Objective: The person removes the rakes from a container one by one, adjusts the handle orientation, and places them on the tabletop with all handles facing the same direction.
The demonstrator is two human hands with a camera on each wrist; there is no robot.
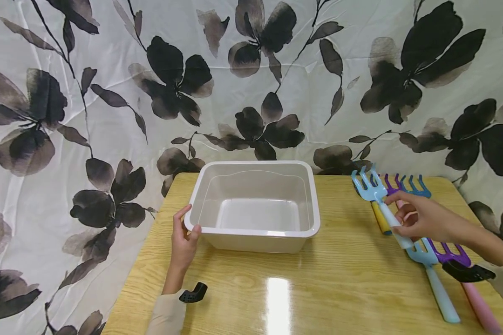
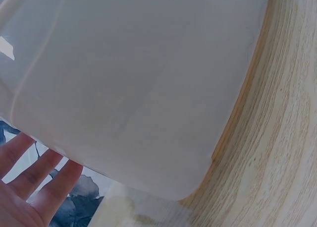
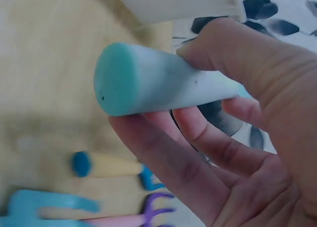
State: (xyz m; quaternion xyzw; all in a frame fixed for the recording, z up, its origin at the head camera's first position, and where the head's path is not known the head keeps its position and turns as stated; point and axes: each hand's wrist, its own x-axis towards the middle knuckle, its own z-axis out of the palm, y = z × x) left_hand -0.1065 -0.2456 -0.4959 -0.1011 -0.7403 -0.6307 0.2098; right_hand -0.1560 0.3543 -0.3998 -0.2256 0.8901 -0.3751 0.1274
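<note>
My right hand [image 1: 423, 218] pinches the pale handle of a light blue hand rake [image 1: 387, 211], whose tines point up and away to the left. In the right wrist view the handle's rounded teal end [image 3: 116, 81] faces the camera, thumb on one side and fingers on the other. At the left, my left hand [image 1: 183, 246] grips the rim corner of a white plastic tub [image 1: 251, 239], thumb on the front rim. Nothing lies inside the tub. The left wrist view shows its side wall [image 2: 133, 88] close up, fingers [image 2: 54, 187] along its edge.
On the right of the wooden table [image 1: 339, 288] lie several more hand rakes: a yellow-handled one [image 1: 380, 217], a purple-headed one with a pink handle [image 1: 479, 307], and a light blue one [image 1: 440, 288]. A flowered cloth [image 1: 318, 83] hangs behind the table.
</note>
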